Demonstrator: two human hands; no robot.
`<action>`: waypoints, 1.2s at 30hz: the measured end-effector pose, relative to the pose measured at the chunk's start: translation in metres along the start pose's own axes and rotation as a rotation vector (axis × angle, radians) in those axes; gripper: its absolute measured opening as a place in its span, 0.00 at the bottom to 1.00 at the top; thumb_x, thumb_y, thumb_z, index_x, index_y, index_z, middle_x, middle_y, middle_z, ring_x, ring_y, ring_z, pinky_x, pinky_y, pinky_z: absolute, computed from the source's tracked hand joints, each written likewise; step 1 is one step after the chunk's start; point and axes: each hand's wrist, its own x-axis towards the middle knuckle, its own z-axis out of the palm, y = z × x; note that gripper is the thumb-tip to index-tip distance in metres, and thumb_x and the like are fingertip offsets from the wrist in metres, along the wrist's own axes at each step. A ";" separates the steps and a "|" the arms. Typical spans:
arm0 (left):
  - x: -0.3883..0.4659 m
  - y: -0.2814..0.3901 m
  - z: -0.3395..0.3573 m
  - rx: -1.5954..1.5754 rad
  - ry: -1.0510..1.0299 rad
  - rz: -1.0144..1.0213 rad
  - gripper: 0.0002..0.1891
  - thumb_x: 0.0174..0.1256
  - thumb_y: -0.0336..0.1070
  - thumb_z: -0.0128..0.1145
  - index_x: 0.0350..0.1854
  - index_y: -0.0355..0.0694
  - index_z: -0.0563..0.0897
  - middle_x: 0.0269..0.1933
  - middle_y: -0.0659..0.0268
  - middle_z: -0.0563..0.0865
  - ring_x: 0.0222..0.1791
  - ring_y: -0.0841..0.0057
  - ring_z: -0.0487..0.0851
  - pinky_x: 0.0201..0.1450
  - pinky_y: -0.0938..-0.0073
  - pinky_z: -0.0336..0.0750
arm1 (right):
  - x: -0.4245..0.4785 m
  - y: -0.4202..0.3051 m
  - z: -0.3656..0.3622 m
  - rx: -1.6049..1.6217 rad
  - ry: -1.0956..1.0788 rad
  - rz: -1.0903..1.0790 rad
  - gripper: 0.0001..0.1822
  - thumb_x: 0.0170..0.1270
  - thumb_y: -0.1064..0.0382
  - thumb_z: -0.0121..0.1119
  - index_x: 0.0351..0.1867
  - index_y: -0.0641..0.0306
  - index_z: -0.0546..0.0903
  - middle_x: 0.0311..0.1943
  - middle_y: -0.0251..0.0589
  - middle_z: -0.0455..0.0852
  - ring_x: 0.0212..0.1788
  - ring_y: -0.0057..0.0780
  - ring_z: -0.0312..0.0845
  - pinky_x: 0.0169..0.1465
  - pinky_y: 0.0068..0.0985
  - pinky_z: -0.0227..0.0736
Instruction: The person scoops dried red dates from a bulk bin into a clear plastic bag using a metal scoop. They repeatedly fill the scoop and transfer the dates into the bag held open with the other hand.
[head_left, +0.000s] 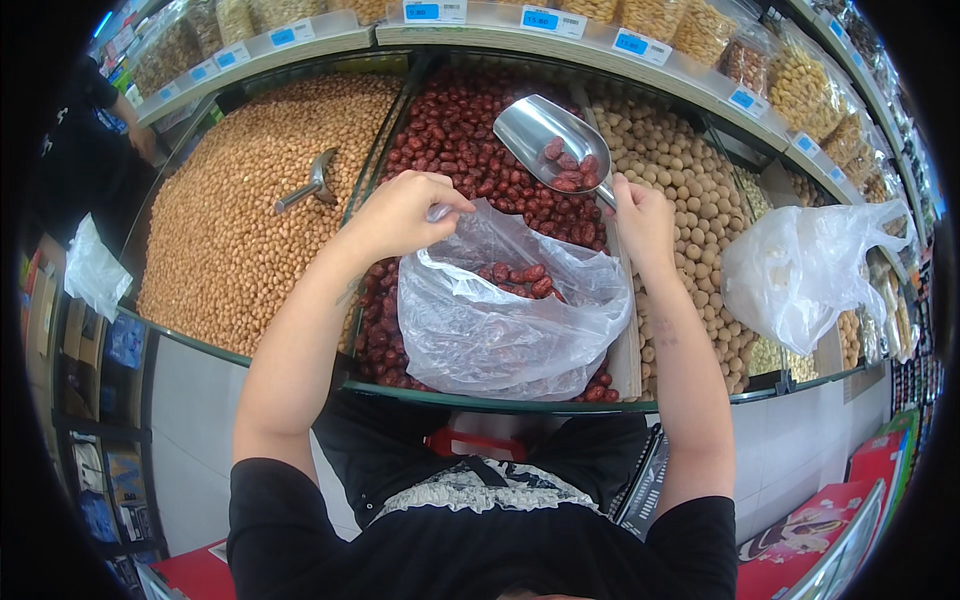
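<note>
My left hand (412, 214) pinches the upper rim of a clear plastic bag (495, 341), which stands open on the bin of dried red dates (465, 150). Several dates (534, 281) lie inside the bag. In my right hand (643, 225) is the handle of a metal scoop (532, 124), held above the bin, up and to the right of the bag's mouth. A few dates (568, 163) rest in the scoop near its handle end.
Left is a bin of shelled nuts or beans (225, 225) with another metal scoop (319, 180). Right are round tan dried fruits (694, 202) and a white plastic bag (802, 270). A price-tagged shelf (480, 35) runs behind. A person (90, 142) stands far left.
</note>
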 end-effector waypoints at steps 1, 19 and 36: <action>0.000 0.000 0.000 -0.003 -0.002 -0.011 0.13 0.57 0.27 0.62 0.45 0.37 0.90 0.33 0.57 0.85 0.36 0.63 0.84 0.41 0.66 0.77 | 0.001 -0.001 -0.003 -0.058 0.018 -0.044 0.27 0.75 0.46 0.52 0.25 0.66 0.87 0.18 0.40 0.83 0.23 0.33 0.79 0.33 0.33 0.72; 0.000 -0.001 0.000 0.020 0.017 -0.048 0.13 0.55 0.31 0.61 0.41 0.39 0.91 0.37 0.58 0.88 0.40 0.60 0.87 0.45 0.63 0.80 | 0.001 -0.020 -0.036 -0.269 0.361 -0.837 0.19 0.63 0.62 0.63 0.13 0.58 0.77 0.10 0.39 0.74 0.13 0.37 0.72 0.22 0.31 0.65; -0.001 0.002 -0.003 0.063 -0.006 -0.062 0.12 0.54 0.32 0.61 0.40 0.37 0.91 0.38 0.57 0.88 0.40 0.59 0.88 0.44 0.64 0.80 | -0.001 -0.026 -0.045 -0.241 0.504 -1.109 0.16 0.59 0.69 0.63 0.14 0.58 0.74 0.12 0.32 0.72 0.13 0.29 0.66 0.22 0.27 0.58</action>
